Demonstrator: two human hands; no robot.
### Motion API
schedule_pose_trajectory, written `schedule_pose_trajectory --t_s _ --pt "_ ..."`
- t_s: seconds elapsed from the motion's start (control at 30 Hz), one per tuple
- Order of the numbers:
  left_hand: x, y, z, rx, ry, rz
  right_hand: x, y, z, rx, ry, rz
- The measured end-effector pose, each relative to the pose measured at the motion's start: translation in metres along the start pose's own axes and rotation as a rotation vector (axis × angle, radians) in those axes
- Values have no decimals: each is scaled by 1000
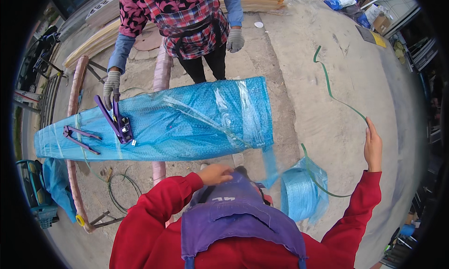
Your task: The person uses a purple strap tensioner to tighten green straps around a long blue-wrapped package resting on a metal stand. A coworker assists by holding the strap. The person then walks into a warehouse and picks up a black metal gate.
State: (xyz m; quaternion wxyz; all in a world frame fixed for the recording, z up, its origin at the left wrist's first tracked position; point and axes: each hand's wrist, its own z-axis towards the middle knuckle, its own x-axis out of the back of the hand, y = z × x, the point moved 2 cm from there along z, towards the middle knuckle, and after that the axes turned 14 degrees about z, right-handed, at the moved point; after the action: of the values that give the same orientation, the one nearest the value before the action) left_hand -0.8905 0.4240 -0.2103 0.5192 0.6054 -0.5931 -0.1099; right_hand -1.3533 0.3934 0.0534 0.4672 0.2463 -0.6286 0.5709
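Note:
My right hand point(372, 146) is out to the right with its fingers closed on a green strap point(329, 86). One stretch of the strap winds away over the concrete; another curves beside a blue bubble-wrap roll point(295, 193). In front of my purple apron point(238, 222), my left hand point(216, 174) has its fingers curled in, and whatever they may hold is hidden. Beyond it lies a long bundle wrapped in blue bubble wrap point(187, 124), bound with clear tape. A purple strapping tool point(119, 124) stands on the bundle, with purple long-handled cutters point(82, 139) to its left.
Across the bundle stands a co-worker, whose gloved hand point(112, 87) touches the strapping tool. Pink-wrapped supports point(75, 91) run under the bundle. Coiled green strap point(117, 192) lies on the ground at left. Long wooden boards point(252, 0) lie behind the co-worker.

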Motion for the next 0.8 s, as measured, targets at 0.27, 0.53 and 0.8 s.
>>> schedule_pose_trajectory --t_s 0.27,0.53,0.8 --pt "-85 20 54 -118 445 46 -152 -3 -11 47 -1094 107" --pt "-133 49 132 -94 -164 -788 -175 -54 68 29 -928 392" --pt "-67 91 168 -57 749 -326 -206 -4 76 -193 -1374 113"
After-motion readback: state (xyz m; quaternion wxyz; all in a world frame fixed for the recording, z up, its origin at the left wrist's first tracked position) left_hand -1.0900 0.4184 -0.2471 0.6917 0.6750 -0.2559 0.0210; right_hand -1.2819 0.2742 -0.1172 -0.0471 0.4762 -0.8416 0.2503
